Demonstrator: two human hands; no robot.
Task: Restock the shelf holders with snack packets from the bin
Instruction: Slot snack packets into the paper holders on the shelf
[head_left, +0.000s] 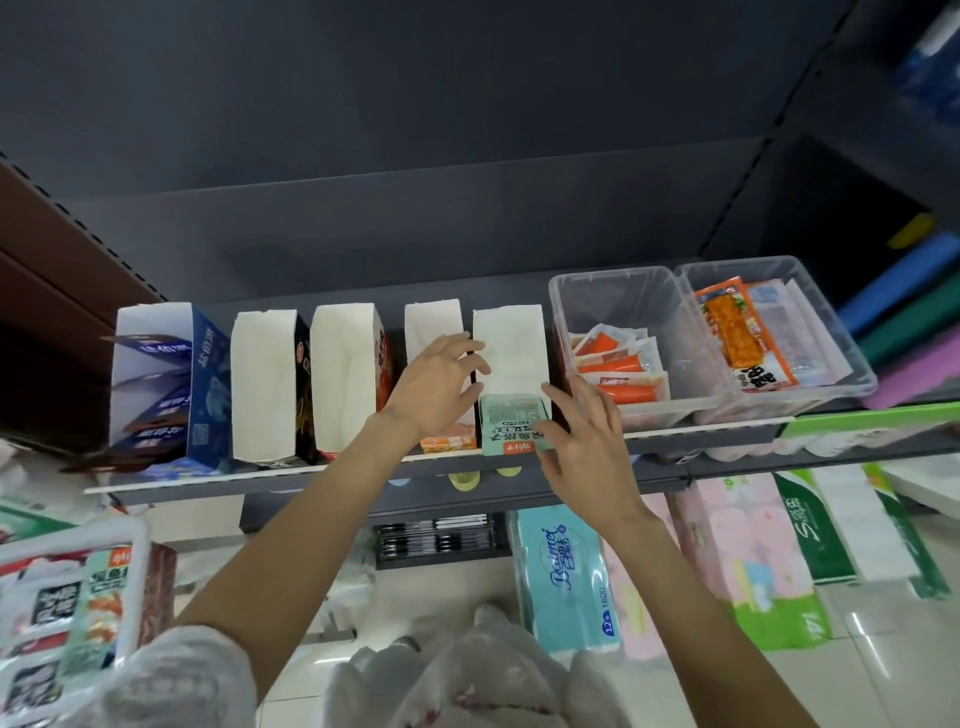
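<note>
Seating a green snack packet (511, 423) in the fifth holder (511, 343) | left hand (436, 387) steadies its wall, fingers spread; right hand (587, 447) touches the packet, fingers relaxed | next — we fetch more from the bin (130, 540), low left.

I have both bare forearms reaching up and forward, converging toward the middle. My left hand (436, 387) is raised back-up, wrist bent slightly, fingers spread and loosely curved with the tips pointing right, holding nothing. My right hand (584, 447) sits lower and just beside it, back toward me, fingers relaxed and extended upward, thumb out to the left.
</note>
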